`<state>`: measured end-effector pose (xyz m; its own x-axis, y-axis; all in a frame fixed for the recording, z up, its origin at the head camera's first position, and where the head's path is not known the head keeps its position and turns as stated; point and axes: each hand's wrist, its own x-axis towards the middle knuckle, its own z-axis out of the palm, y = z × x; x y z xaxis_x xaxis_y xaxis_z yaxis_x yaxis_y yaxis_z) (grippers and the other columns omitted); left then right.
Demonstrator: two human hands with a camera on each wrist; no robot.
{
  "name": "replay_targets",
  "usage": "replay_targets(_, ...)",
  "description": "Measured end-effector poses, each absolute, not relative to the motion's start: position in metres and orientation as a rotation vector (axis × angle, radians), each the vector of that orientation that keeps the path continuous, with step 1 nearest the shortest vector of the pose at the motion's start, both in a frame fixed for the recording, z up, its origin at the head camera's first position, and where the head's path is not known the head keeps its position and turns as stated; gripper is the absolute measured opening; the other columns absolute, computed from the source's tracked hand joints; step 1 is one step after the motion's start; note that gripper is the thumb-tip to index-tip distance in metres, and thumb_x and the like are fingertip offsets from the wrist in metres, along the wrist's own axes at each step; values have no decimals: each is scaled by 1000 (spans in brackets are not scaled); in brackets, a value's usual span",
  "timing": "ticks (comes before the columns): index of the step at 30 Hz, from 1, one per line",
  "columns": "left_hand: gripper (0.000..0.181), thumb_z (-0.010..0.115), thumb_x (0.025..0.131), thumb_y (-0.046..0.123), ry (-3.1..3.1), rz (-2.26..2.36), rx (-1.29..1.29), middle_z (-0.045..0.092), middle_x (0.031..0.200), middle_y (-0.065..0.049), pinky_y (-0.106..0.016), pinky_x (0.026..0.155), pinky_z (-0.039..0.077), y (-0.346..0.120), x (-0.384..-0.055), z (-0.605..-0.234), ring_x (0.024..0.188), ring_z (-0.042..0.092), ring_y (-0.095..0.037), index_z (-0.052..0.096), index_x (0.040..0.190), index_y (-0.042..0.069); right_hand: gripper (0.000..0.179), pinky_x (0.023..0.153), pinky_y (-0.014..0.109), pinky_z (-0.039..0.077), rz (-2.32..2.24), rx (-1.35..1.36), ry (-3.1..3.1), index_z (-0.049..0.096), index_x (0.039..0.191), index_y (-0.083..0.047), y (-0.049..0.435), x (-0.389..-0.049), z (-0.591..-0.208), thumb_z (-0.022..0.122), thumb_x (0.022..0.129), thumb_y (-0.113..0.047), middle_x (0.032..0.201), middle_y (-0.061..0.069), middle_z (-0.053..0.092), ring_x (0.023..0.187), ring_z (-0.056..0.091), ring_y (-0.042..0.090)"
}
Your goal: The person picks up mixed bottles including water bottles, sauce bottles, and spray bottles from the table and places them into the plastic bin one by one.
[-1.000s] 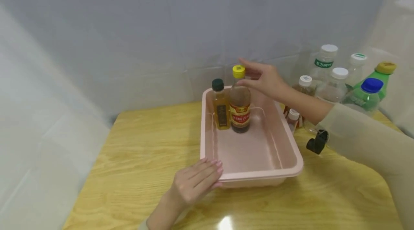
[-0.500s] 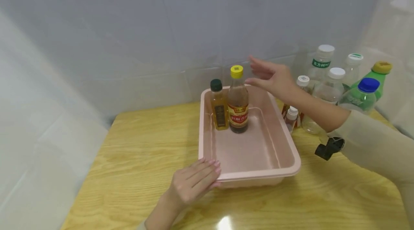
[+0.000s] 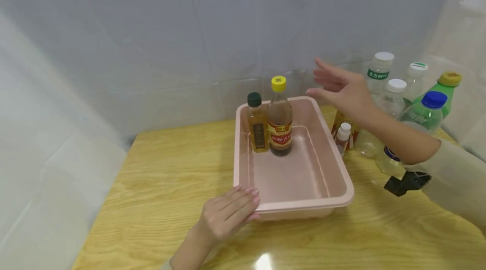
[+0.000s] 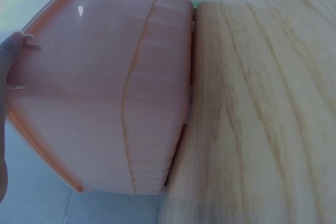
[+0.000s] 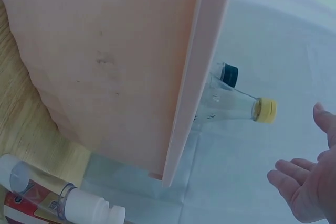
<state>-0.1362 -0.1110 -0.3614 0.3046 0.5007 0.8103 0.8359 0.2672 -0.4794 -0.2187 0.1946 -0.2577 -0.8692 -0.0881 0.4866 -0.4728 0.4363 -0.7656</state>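
Under the straight fingers of the left hand (image 3: 228, 215) lay the near-left corner of the pink bin (image 3: 303, 205), where a light press seemed enough. The right hand (image 3: 344, 87), fingers wide of the thumb and holding nothing, hung apart from the yellow-capped bottle (image 3: 280, 117) left of its fingertips (upright in the bin, beside the green-capped bottle (image 3: 258, 130)); staying high probably best spared the small white-capped bottle (image 3: 343, 135) below.
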Motion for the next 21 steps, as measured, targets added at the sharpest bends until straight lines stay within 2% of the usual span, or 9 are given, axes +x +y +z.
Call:
replay_targets(7, 23, 64, 89, 24, -1357, -362, -1389, 73, 79, -12, -28, 73, 63, -112, -136, -362, 70, 72, -20, 72, 80, 5, 63, 82, 9, 54, 1419, 446, -2266, 48, 137, -24, 206, -208, -259, 75, 81, -14, 130, 14, 58, 109, 62, 7)
replay_targets(14, 23, 64, 89, 24, -1367, -356, -1396, 73, 80, -12, -29, 73, 63, -113, -136, -361, 71, 72, -20, 72, 80, 5, 61, 80, 7, 54, 1482, 430, -2244, 47, 138, -22, 217, -201, -264, 72, 84, -11, 132, 9, 58, 109, 60, 0)
replay_targets(21, 22, 65, 89, 23, -1365, -365, -1400, 73, 80, -12, -29, 73, 63, -113, -136, -362, 71, 72, -20, 72, 80, 5, 58, 78, 8, 55, 1514, 414, -2173, 51, 135, -18, 229, -202, -272, 71, 83, -5, 124, -1, 64, 99, 64, -4)
